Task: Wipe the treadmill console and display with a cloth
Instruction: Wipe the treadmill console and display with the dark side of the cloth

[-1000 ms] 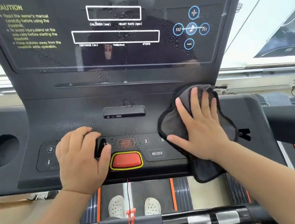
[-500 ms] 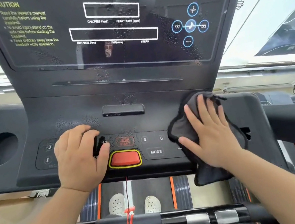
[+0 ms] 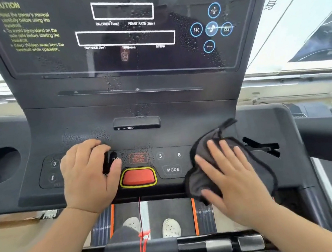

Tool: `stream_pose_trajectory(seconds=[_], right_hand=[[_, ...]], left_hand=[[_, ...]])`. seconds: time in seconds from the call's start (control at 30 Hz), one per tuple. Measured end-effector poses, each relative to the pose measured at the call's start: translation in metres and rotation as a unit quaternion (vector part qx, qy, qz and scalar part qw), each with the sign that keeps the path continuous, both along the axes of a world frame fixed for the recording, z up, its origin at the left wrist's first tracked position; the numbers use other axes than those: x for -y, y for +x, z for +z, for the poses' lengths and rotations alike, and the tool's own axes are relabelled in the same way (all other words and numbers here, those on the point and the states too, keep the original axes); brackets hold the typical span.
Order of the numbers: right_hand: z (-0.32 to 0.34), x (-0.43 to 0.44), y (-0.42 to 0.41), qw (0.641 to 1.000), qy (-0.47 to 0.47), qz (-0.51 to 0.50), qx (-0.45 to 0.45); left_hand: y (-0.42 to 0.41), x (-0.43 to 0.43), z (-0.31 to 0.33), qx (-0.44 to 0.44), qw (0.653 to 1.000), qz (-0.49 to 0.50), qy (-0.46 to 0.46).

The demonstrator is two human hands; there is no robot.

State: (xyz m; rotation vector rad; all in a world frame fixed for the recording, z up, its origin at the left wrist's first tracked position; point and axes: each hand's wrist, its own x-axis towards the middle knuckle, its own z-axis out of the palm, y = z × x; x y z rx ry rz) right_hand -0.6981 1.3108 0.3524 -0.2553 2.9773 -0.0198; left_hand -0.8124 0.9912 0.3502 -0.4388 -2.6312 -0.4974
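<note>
A: Pressing dark grey, black-edged cloth (image 3: 200,177) onto black plastic treadmill console's (image 3: 182,123) near right edge with right hand (image 3: 236,182), fingers spread flat.
B: Resting left hand (image 3: 86,178) curled beside red stop button (image 3: 138,177); holding anything? Cannot tell.

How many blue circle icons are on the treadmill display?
5, clustered at the right of the display: plus icon on top, minus icon at the bottom, and between them a row of rewind icon, centre icon, forward icon. None looks hidden.
</note>
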Motion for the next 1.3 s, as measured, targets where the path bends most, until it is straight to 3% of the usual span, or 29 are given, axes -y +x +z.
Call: stream_pose_trajectory(seconds=[0.13, 0.2, 0.43, 0.57, 0.7, 0.83, 1.0, 1.2, 1.3], right_hand=[[0.005, -0.014, -0.028, 0.988, 0.000, -0.156, 0.002], [0.007, 0.007, -0.042, 0.982, 0.008, -0.187, 0.001], [0.005, 0.108, -0.048, 0.998, -0.029, -0.047, -0.003], [0.004, 0.088, -0.017, 1.000, -0.020, -0.011, 0.011], [0.011, 0.047, -0.012, 0.983, -0.012, -0.183, 0.024], [0.020, 0.073, -0.037, 0.951, -0.017, -0.304, 0.052], [0.028, 0.147, -0.061, 0.974, -0.032, -0.210, 0.075], [0.035, 0.196, -0.059, 0.993, -0.030, 0.003, 0.111], [0.032, 0.176, -0.051, 0.993, -0.020, -0.065, 0.100]], left_hand=[[0.000, 0.000, 0.000, 0.007, 1.000, -0.007, -0.001], [-0.001, 0.002, 0.000, 0.007, 1.000, -0.015, -0.001], [-0.001, 0.006, 0.004, 0.046, 0.998, -0.041, 0.023], [0.002, 0.016, 0.008, 0.034, 0.991, -0.120, 0.043], [-0.002, 0.045, 0.020, 0.035, 0.986, -0.158, 0.041], [-0.029, 0.100, 0.029, 0.069, 0.990, -0.125, -0.003], [-0.063, 0.153, 0.026, 0.151, 0.985, -0.065, -0.046], [-0.070, 0.177, 0.014, 0.140, 0.981, -0.112, -0.078], [-0.073, 0.186, 0.013, 0.140, 0.980, -0.115, -0.085]])
